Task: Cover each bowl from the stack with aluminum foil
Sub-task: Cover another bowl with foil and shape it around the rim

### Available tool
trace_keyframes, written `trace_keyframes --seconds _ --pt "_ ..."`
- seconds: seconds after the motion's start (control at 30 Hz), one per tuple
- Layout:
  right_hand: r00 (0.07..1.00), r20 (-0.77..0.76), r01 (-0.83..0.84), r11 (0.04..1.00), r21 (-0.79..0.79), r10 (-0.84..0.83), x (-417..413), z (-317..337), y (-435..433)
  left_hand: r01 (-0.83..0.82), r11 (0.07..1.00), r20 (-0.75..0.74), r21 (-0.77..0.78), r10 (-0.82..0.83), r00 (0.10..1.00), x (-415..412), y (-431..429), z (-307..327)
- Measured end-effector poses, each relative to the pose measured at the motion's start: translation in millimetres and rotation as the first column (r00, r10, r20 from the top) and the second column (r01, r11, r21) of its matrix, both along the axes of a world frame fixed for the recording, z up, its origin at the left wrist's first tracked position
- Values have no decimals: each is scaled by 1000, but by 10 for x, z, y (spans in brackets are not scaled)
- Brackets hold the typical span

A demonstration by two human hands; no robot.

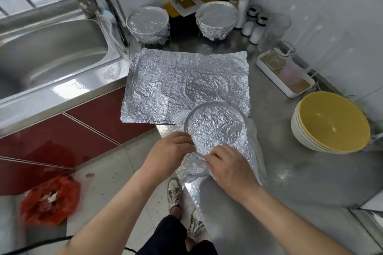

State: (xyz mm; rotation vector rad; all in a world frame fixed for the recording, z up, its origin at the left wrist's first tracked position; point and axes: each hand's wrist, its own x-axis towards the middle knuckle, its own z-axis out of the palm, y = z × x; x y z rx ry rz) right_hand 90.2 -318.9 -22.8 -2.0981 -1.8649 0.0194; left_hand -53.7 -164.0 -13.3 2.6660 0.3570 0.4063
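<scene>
1. At the near edge of the stainless-steel counter [294, 182], the round bowl capped with crinkled silver foil [215, 130] lies just ahead of both my hands. Its mouth is tipped a little toward the camera. I cannot tell whether its base rests on the counter or is lifted.
2. The relation that matters: the bowl is round, so it has no long axis to line up. The loose foil flap [256, 151] hangs free down the bowl's right side, running from near to far. My right hand [230, 165] is nearer that flap, and I judge the next tuck falls to it.
3. My left hand [170, 151] comes in from the near left, knuckles up. Its fingers [185, 139] are curled and pinch the foil against the near-left rim.
4. The right hand lies palm-down across the near rim, wrist angled in from the right. Its fingers [215, 152] are bent over the rim and grip the foil there.
5. Two foil-wrapped bowls [148, 24] [216, 19] stand at the back of the counter, and flat crumpled foil sheets [182, 80] lie between them and the bowl in hand. The stack of white bowls with yellow insides [331, 124] waits uncovered, well to the right.
</scene>
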Motion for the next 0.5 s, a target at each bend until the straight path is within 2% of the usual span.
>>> trace_keyframes --seconds 0.13,0.23,0.37,0.5 --pt "999 2 43 997 65 -44 -106 -3 71 -34 999 -21 -12 34 999 1 -11 45" --pt "996 -25 85 993 87 -83 -174 0 110 13 1000 -41 -15 -14 999 -13 -110 71" --pt "989 -67 137 988 70 -132 -275 -12 185 -2 1000 -3 -5 2 1000 -8 -104 2" --pt "982 -161 105 994 22 -100 -205 94 123 -25 999 7 -27 25 1000 -17 -35 -1"
